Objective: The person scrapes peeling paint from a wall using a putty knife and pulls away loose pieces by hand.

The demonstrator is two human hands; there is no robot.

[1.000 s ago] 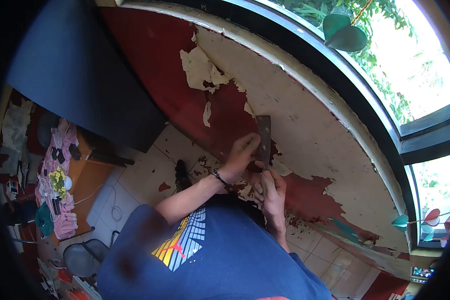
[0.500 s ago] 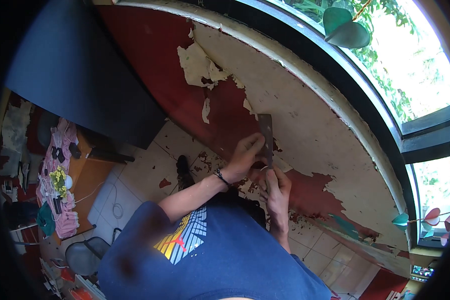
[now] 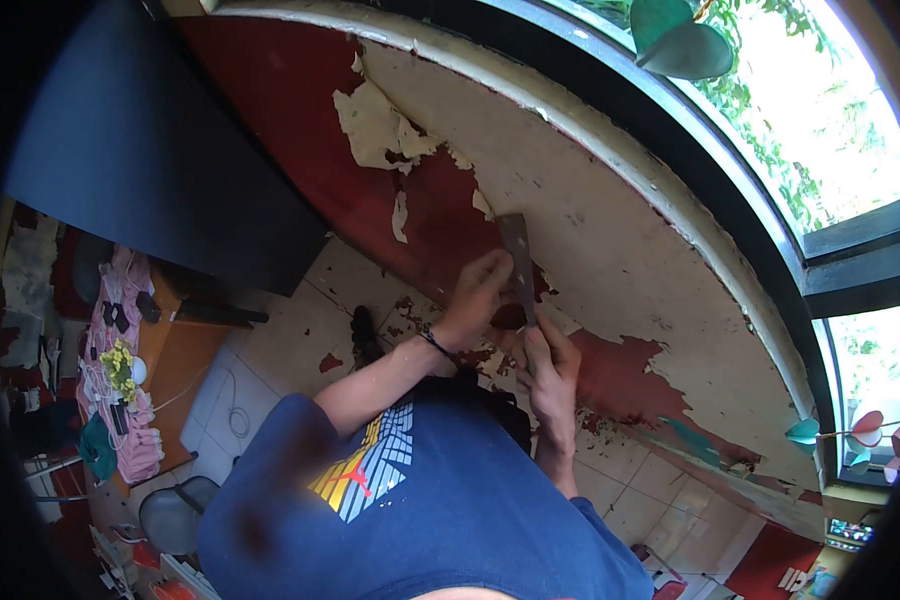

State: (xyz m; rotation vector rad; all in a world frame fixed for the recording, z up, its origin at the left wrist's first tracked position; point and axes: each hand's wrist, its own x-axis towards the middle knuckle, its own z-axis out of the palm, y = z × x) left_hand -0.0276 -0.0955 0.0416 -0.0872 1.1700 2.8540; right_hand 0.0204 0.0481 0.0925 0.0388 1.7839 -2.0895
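Note:
My right hand (image 3: 550, 368) is closed around the handle of a metal scraper (image 3: 518, 256), whose blade points up and slightly left against the wall. Beside the blade's left edge, my left hand (image 3: 473, 300) has curled fingers, with the fingertips touching the metal. A dark band circles that wrist. Beige paint (image 3: 590, 230) covers much of the curved wall, and ragged red areas (image 3: 435, 210) show next to it. A loose beige flap (image 3: 372, 125) hangs up and left of the blade.
A large dark panel (image 3: 160, 160) stands at the left. Below it, a wooden desk (image 3: 195, 345) bears a pink cloth (image 3: 130, 400) and small items. Paint flakes lie on the floor tiles (image 3: 310, 340). A window frame (image 3: 740, 160) curves along the right, with hanging heart shapes (image 3: 685, 45).
The scraper's blade has tilted further left, its tip a little higher in view. Both hands remain at the scraper. The wall has shifted slightly left in view.

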